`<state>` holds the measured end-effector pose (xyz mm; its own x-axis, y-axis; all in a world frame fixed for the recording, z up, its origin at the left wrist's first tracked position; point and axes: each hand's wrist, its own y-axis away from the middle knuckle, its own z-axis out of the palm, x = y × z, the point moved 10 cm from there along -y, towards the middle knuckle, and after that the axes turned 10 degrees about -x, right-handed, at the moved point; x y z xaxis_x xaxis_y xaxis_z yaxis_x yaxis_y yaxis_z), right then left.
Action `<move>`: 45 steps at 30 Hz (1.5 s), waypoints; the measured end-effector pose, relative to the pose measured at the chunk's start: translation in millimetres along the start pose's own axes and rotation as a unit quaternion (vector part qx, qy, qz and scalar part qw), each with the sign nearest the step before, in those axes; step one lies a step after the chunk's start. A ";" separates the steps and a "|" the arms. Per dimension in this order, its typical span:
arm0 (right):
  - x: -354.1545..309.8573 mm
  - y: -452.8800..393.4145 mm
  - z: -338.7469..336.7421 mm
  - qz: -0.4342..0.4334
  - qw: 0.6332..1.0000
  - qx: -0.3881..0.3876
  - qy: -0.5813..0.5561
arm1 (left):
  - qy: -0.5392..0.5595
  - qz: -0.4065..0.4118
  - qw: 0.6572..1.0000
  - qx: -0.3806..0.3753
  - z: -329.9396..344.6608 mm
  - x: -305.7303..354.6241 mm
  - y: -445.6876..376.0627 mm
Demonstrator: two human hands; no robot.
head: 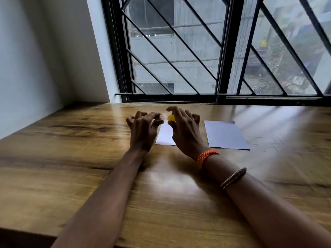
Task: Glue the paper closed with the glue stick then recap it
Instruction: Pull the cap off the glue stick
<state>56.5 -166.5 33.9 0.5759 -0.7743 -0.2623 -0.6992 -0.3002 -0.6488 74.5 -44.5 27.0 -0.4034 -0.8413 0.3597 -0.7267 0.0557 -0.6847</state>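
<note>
Both hands meet above the middle of the wooden table (71,158). My right hand (184,129) pinches a small yellow glue stick (171,118). My left hand (143,129) holds a pale, blurred piece at its fingertips, apparently the cap (163,116), right beside the yellow part; whether the two touch is unclear. Under the hands lies a white folded paper (165,136), mostly hidden by them. A second pale blue-grey sheet (225,135) lies flat to the right.
A barred window (179,51) runs along the table's far edge, and a white wall (35,59) closes the left side. The table's near edge is at the bottom left. My right wrist wears an orange band (206,155) and a bangle.
</note>
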 end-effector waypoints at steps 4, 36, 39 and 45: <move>1.9 0.8 3.1 0.004 1.000 -0.001 0.001 | 0.027 -0.040 0.999 -0.012 2.6 -11.8 0.5; -53.2 -39.0 49.9 0.018 0.997 -0.002 -0.075 | 0.367 -0.307 0.856 0.195 -44.9 -77.7 25.9; -58.1 -27.7 24.8 -0.038 0.998 0.046 -0.003 | 0.495 -0.326 0.795 0.132 -18.9 -66.3 23.1; -36.7 5.5 -28.8 -0.082 0.983 0.118 0.118 | 0.664 -0.313 0.678 0.018 21.9 -15.1 20.9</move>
<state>19.3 -155.8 60.5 0.5397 -0.8417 0.0141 -0.4716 -0.3162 -0.8232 77.6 -42.4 -6.6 -0.1837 0.5344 0.8250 -0.9826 -0.1221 -0.1396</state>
